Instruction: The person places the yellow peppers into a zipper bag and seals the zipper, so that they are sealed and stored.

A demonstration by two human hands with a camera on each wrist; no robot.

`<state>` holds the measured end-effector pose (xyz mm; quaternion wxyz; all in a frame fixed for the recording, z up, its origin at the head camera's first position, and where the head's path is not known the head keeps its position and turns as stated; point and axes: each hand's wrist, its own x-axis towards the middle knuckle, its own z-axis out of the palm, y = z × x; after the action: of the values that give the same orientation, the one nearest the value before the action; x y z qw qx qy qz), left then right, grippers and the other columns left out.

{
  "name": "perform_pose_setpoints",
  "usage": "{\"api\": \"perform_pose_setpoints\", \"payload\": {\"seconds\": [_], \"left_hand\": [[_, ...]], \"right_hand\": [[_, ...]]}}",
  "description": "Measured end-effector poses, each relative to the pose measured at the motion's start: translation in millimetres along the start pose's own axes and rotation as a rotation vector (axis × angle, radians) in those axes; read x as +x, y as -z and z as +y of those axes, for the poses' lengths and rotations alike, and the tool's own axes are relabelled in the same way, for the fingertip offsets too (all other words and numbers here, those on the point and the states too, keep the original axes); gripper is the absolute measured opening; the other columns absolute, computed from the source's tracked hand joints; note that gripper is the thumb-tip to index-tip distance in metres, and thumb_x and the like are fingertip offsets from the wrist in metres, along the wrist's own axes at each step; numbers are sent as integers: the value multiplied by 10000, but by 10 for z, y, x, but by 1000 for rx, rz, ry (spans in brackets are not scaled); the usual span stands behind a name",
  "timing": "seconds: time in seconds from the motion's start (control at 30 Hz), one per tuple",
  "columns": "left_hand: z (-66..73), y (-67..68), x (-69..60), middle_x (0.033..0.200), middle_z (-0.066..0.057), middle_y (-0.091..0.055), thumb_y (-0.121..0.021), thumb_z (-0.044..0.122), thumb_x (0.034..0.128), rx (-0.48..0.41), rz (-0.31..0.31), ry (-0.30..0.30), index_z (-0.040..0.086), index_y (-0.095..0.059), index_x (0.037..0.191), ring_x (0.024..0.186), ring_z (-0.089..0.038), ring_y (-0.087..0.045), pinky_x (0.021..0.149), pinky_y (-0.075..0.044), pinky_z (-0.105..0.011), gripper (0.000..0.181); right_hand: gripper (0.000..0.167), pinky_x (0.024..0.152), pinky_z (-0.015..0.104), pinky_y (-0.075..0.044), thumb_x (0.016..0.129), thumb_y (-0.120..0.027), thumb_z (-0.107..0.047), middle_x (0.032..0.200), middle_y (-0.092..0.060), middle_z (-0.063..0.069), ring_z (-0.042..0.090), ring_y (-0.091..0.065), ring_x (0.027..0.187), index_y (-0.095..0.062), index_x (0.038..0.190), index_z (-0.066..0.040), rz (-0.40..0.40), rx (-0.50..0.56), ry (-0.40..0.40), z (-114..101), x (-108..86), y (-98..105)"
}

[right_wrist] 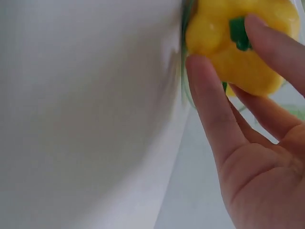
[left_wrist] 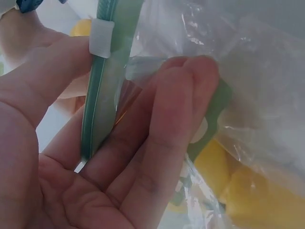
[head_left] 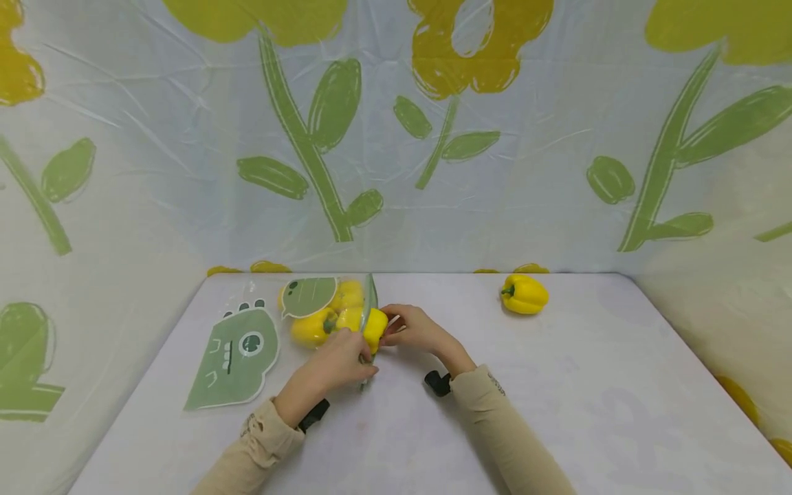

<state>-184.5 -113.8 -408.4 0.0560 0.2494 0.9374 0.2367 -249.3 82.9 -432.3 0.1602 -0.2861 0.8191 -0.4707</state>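
Observation:
A clear zip bag (head_left: 234, 357) with a green dinosaur print lies on the left half of the table, its mouth facing right. Several yellow bell peppers (head_left: 309, 328) show through its plastic. My left hand (head_left: 339, 361) grips the near side of the mouth; in the left wrist view its thumb and fingers lie on either side of the green zip strip (left_wrist: 97, 95), by a white slider (left_wrist: 101, 38). At the opening, my right hand (head_left: 421, 330) holds a yellow bell pepper (right_wrist: 243, 62) with a green stem, fingertips around it, the pepper partly within the mouth.
Another yellow bell pepper (head_left: 524, 294) lies apart at the back right of the white table (head_left: 588, 399). Behind the table hangs a flower-print cloth (head_left: 526, 179). A black strap piece (head_left: 438, 383) sits at the right wrist, another (head_left: 314, 415) at the left.

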Motion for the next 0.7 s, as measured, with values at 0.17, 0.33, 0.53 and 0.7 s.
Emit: {"api": "perform_pose_setpoints", "payload": {"seconds": [0.17, 0.33, 0.53, 0.7], "left_hand": [[1, -4, 7, 468, 135, -340, -818, 159, 780, 6, 17, -31, 124, -677, 582, 490, -61, -331, 483, -295, -217, 245], [7, 5, 2, 518, 114, -468, -814, 134, 779, -5, 23, -41, 103, -708, 612, 496, -60, -383, 488, -348, -214, 200], [8, 9, -2, 552, 68, -553, -807, 142, 795, -10, -4, -22, 85, -738, 670, 514, -74, -420, 503, -367, -227, 154], [12, 7, -2, 505, 103, -452, -807, 148, 803, -24, -25, 0, 88, -736, 669, 489, -70, -390, 487, -329, -217, 164]], "right_hand": [[609, 859, 337, -534, 851, -746, -31, 1228, -612, 108, 279, -633, 1060, -508, 1412, -49, -33, 24, -10, -23, 3, -51], [759, 912, 374, -518, 816, -800, -101, 1319, -535, 152, 281, -603, 1078, -418, 1471, -67, -16, 34, -47, -59, -2, -68], [638, 862, 346, -529, 818, -808, -189, 1283, -559, 121, 282, -601, 1081, -501, 1366, -80, 70, -19, -57, -108, -8, -73], [601, 909, 383, -522, 814, -805, -115, 1283, -569, 96, 312, -567, 1127, -527, 1343, -49, 97, 16, -23, -88, -14, -37]]}}
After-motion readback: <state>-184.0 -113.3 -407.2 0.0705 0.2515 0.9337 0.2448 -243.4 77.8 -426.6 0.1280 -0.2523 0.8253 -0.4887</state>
